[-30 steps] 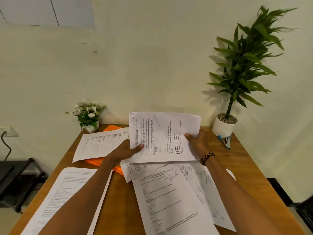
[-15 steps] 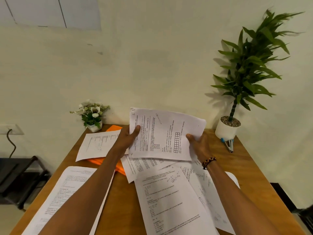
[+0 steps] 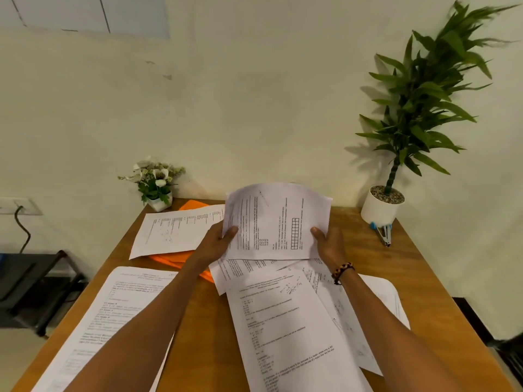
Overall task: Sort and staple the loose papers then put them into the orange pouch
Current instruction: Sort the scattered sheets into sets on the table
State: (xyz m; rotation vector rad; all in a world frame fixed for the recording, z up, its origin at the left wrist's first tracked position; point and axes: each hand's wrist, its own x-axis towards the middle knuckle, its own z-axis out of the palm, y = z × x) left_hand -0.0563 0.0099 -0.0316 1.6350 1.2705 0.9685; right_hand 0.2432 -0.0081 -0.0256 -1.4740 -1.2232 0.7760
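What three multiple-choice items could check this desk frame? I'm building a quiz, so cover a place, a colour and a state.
1. Where is the stapler?
A. beside the white plant pot
B. on the pouch
C. in a hand

2. What colour is the pouch?
A. blue
B. orange
C. green

3. How is the held sheet gripped?
A. left hand only
B. right hand only
C. by both the left hand and the right hand

Answers: 1 A, it lies at the pot's base; 2 B, orange shows under papers; 3 C, a thumb lies on each side.

My two bare forearms, no sleeves in sight.
Just behind my right hand (image 3: 330, 244), I see a beaded bracelet (image 3: 342, 272), dark and amber, on the wrist.
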